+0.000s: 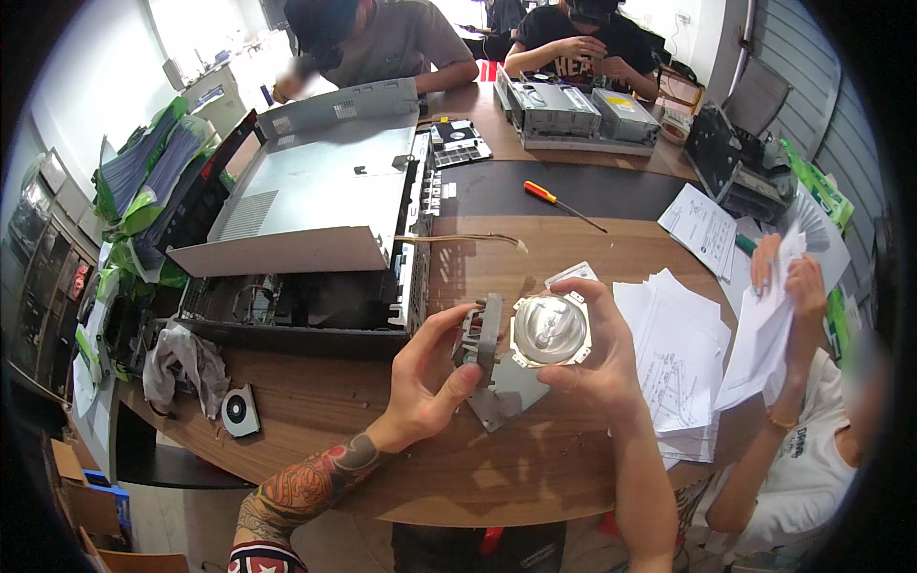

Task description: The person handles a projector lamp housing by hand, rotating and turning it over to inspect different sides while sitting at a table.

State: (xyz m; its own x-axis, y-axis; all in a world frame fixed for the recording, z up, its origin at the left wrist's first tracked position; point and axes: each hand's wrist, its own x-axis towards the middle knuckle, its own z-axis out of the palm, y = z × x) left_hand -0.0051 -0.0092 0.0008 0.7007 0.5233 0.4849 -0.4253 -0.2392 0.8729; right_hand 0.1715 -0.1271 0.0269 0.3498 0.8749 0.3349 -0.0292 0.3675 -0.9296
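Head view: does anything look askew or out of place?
The silver-grey sheet-metal panel sits tilted across the open black metal chassis, not square with it; loose white paper sheets at right lie unevenly fanned.

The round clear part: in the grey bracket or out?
Out: the right hand holds the round clear part, apart from the grey bracket.

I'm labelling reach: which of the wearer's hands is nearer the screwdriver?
Right. The right hand is almost straight below the screwdriver in view; the left hand is lower and farther left.
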